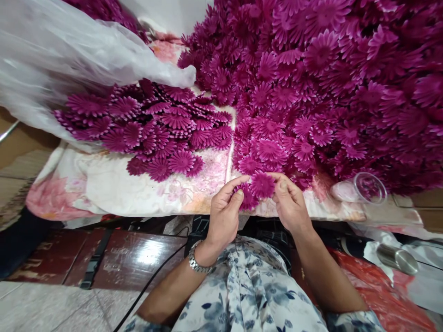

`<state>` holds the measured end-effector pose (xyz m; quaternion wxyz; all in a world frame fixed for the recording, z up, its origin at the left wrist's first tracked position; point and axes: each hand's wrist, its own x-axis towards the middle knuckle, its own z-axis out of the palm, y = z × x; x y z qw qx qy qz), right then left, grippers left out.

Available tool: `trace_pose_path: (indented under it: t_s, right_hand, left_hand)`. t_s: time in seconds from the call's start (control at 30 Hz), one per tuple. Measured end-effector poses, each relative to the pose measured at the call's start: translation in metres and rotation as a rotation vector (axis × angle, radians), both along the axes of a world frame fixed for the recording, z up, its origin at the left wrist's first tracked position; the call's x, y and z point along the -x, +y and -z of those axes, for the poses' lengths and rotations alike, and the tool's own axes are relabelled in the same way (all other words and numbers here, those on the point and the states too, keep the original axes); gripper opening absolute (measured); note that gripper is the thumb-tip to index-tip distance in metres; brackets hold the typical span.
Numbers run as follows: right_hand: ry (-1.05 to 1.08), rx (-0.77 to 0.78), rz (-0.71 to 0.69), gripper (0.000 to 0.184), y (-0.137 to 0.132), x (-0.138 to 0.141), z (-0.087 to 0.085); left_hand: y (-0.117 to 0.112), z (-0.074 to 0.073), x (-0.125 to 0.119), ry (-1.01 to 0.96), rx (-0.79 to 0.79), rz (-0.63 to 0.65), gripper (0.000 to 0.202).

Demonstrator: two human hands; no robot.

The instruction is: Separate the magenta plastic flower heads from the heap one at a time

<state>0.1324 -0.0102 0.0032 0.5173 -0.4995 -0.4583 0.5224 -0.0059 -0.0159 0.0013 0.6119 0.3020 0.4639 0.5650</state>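
The left hand (pixel 224 214) and the right hand (pixel 290 205) meet just below the middle of the view, both closed on a flower cluster (pixel 259 186) of magenta fabric blooms that sits between them at the near edge of a pale floral cloth (pixel 104 184). The left thumb and forefinger pinch the cluster's 9 o'clock side and the right thumb and forefinger pinch its 3 o'clock side. The remaining fingers of each hand are curled under, and how they lie cannot be told. A metal wristwatch (pixel 195 260) circles the left wrist. From the hands, a large heap (pixel 346 83) of the same blooms fills the cloth from 12 to 3 o'clock, its nearest flowers just beside the cluster. A flatter pile (pixel 155 124) spreads at 10 o'clock, partly under a clear plastic bag (pixel 69 55). A clear cup (pixel 367 188) lies on its side at 3 o'clock, and a metal cylinder (pixel 396 258) lies at 4 o'clock.
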Motion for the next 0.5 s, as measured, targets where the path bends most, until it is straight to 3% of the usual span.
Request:
trace_pose_path:
  t_s: [0.13, 0.37, 0.5]
  right_hand:
    - [0.071, 0.016, -0.038, 0.032, -0.0012, -0.0005, 0.0004]
    - [-0.205, -0.035, 0.113, 0.014, 0.003, -0.0029, -0.0044]
    - [-0.365, -0.102, 0.096, 0.016, 0.0008, -0.003, -0.0074]
  left_hand:
    - [-0.0004, -0.0027, 0.0009, -0.063, 0.032, 0.003, 0.022]
    - [0.0015, -0.0031, 0.007, -0.037, -0.035, -0.168, 0.017]
    - [0.0011, -0.0059, 0.0086, 0.016, -0.027, -0.093, 0.015]
